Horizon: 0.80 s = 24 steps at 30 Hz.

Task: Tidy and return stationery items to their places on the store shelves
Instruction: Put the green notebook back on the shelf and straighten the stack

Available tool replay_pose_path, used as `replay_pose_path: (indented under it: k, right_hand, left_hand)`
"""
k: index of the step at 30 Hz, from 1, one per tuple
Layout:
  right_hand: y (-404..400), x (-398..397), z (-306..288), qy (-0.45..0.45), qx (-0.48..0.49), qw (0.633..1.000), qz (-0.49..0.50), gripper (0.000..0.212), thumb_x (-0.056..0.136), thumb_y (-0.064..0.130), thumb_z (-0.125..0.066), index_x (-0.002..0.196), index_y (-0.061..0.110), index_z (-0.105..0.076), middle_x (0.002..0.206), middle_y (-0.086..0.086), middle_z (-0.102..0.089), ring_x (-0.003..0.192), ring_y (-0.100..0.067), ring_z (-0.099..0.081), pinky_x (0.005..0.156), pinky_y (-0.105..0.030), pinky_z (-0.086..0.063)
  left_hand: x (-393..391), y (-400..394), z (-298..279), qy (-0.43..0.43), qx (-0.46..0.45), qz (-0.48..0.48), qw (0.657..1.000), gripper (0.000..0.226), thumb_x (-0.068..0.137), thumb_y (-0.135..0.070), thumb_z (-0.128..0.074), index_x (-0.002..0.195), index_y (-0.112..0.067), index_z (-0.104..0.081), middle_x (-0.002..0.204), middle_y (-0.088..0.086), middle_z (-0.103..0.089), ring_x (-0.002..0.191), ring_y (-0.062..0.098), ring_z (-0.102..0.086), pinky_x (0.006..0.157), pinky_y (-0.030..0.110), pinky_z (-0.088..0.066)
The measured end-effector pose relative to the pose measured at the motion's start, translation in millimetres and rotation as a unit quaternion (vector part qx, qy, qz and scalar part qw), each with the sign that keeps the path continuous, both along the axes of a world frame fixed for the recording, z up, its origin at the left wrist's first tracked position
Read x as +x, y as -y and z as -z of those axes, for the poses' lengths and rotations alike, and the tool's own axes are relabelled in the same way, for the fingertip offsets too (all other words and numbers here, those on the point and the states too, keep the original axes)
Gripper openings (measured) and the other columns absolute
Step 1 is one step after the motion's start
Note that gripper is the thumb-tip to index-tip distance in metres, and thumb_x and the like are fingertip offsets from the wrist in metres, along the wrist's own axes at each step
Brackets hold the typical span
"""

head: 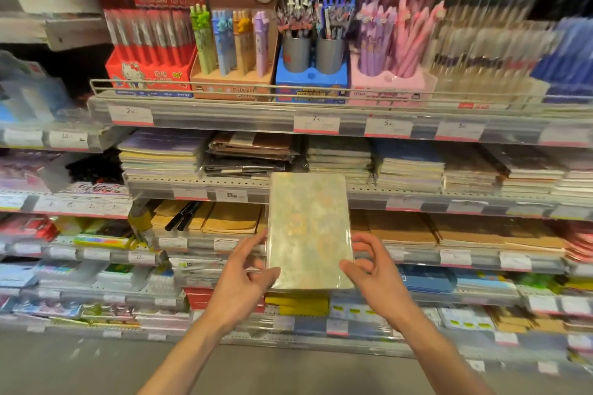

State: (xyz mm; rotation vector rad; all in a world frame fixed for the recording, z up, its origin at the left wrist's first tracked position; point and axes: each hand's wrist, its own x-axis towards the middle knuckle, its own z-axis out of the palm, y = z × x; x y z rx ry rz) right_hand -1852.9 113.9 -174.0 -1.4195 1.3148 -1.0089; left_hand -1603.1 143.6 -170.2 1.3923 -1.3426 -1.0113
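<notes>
Two hands at lower centre of frame, one pale wrapped notebook (308,231) upright between them, in front of the shelves (199,120) and not yet on any. Left hand (247,279) at the book's lower left edge: fingers stretched along the side, thumb against the bottom corner, a loose pinch rather than a firm clasp. Notebook in the middle: glossy film cover, likely slippery; flat, fairly stiff, probably light; best held by both long edges near the lower corners, thumbs on the face. Right hand (372,269) at the lower right edge: thumb on the cover, fingers curled behind, grip closed on the book. Stacked notebooks (340,159) just above, centre frame, perhaps its home.
</notes>
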Motion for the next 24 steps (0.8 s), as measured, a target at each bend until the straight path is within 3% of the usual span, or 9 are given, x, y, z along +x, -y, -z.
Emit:
replay_pose_path:
  k: [2,7,12,15,17,20,24]
  right_hand:
    - [3,-7,-17,-0.006,-0.021,1.000,0.010,0.042,0.092,0.016,-0.068,0.125,0.032,-0.047,0.117,0.008,-0.060,0.091,-0.013,-0.069,0.076,-0.027,-0.058]
    - [10,-19,-43,-0.032,-0.021,0.999,0.028,0.044,0.093,0.019,-0.067,0.128,0.029,-0.043,0.118,0.011,-0.059,0.094,-0.009,-0.069,0.073,-0.027,-0.056]
    - [27,-24,-52,-0.042,0.009,0.998,0.045,0.043,0.092,0.018,-0.068,0.128,0.024,-0.045,0.117,0.003,-0.062,0.092,-0.010,-0.070,0.080,-0.034,-0.059]
    - [45,-23,-62,-0.040,0.020,0.997,0.065,0.042,0.092,0.015,-0.068,0.128,0.021,-0.047,0.114,0.000,-0.065,0.089,-0.011,-0.072,0.077,-0.031,-0.059]
    - [58,-20,-71,-0.045,0.015,0.996,0.076,0.042,0.093,0.016,-0.067,0.129,0.020,-0.047,0.114,-0.001,-0.065,0.091,-0.015,-0.071,0.074,-0.027,-0.057]
    - [79,-18,-85,-0.048,0.010,0.994,0.094,0.042,0.093,0.018,-0.067,0.129,0.025,-0.046,0.118,0.001,-0.061,0.095,-0.016,-0.068,0.079,-0.030,-0.057]
    - [105,-18,-92,-0.035,0.033,0.993,0.111,0.045,0.093,0.012,-0.066,0.132,0.021,-0.046,0.116,-0.006,-0.059,0.097,-0.020,-0.065,0.073,-0.028,-0.054]
  left_hand:
    - [-6,10,-14,0.015,-0.024,0.015,0.999,0.069,0.084,-0.012,-0.073,0.139,-0.042,-0.046,0.112,0.002,-0.058,0.086,0.017,-0.064,0.072,0.025,-0.057]
    - [-19,31,-43,0.052,-0.063,0.054,0.995,0.069,0.087,-0.013,-0.070,0.143,-0.039,-0.040,0.123,-0.015,-0.050,0.087,0.013,-0.060,0.082,0.033,-0.058]
    - [-21,61,-45,0.052,-0.049,0.076,0.994,0.066,0.088,-0.014,-0.069,0.144,-0.037,-0.042,0.130,-0.011,-0.052,0.091,0.017,-0.062,0.084,0.036,-0.059]
    - [-21,84,-50,0.032,-0.034,0.089,0.995,0.064,0.090,-0.011,-0.066,0.145,-0.032,-0.042,0.105,0.000,-0.067,0.087,0.019,-0.067,0.077,0.023,-0.057]
    - [-22,98,-57,0.024,-0.040,0.102,0.994,0.060,0.092,-0.009,-0.064,0.145,-0.029,-0.042,0.091,0.001,-0.067,0.084,0.018,-0.066,0.068,0.011,-0.051]
    - [-23,122,-65,0.045,-0.051,0.097,0.993,0.053,0.094,-0.013,-0.061,0.142,-0.029,-0.044,0.083,0.004,-0.062,0.078,0.017,-0.063,0.065,0.009,-0.048]
    - [-31,145,-69,0.083,-0.058,0.089,0.991,0.046,0.097,-0.019,-0.058,0.141,-0.027,-0.047,0.086,0.006,-0.060,0.084,0.025,-0.063,0.063,0.007,-0.045]
